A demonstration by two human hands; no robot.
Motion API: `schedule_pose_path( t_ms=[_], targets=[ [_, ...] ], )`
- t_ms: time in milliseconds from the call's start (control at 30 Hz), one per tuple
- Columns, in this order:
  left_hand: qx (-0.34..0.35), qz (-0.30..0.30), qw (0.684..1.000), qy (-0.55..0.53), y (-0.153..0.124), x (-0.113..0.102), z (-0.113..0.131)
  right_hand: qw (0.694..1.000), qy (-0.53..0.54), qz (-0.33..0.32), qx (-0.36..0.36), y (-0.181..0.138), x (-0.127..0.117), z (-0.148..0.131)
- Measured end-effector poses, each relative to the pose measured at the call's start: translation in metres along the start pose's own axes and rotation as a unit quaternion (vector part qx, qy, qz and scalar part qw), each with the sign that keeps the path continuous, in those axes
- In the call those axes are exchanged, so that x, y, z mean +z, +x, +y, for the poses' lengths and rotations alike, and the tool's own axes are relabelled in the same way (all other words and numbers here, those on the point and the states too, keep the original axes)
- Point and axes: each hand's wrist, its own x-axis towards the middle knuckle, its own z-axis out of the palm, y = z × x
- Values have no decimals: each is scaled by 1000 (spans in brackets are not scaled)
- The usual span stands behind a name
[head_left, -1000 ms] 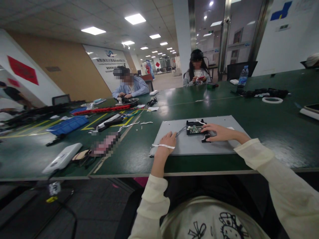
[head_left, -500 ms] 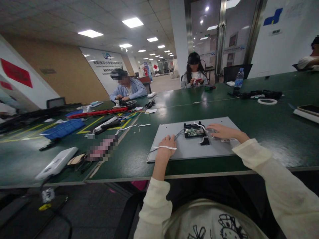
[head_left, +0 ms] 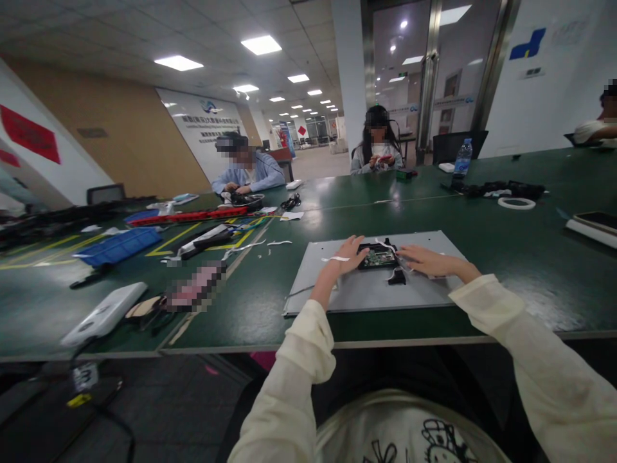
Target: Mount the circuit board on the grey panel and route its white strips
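A grey flat panel (head_left: 366, 292) lies on the green table (head_left: 491, 251) in front of me. A small green circuit board in a black frame (head_left: 378, 258) sits on the panel's far half. My left hand (head_left: 346, 256) reaches to the board's left edge, fingers spread over grey wires, with a strip of white tape stuck across its back. My right hand (head_left: 424, 260) lies flat and open on the panel just right of the board, fingertips at a white ribbon strip. A small black part (head_left: 396, 278) rests near my right wrist.
Two seated people work at the far side of the table; a third shows at the far right. A blue tray (head_left: 118, 245), a red bar (head_left: 187, 217), a white device (head_left: 103, 313) and loose cables lie left. A water bottle (head_left: 463, 157), a white tape ring (head_left: 516, 203) and a phone (head_left: 598, 222) lie right.
My left hand has moved forward from the panel's near left part up to the circuit board. My right hand has stayed beside the board, shifting slightly.
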Motion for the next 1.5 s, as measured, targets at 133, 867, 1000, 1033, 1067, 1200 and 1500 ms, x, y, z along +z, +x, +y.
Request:
schedule_pose_path(
  t_ms=[133,867,1000,1033,1067,1200,1500],
  targets=[
    [25,-8,999,-21,-1,18,-7,998,15,52,-18,1,-3,-3],
    [15,17,1000,2,-5,21,-5,984,109,102,99,-2,-11,-28],
    [18,24,1000,1,-5,23,-7,981,159,49,102,-5,-10,-32],
    [19,26,999,0,-5,23,-7,978,174,37,105,-6,-10,-33],
    [20,26,999,-1,-5,23,-7,976,189,27,107,-7,-10,-34],
    [20,18,1000,-2,-5,23,-7,968,229,12,104,-9,-10,-39],
    [20,14,1000,-6,-4,25,-9,956,278,53,75,-10,-16,-44]
  ],
)
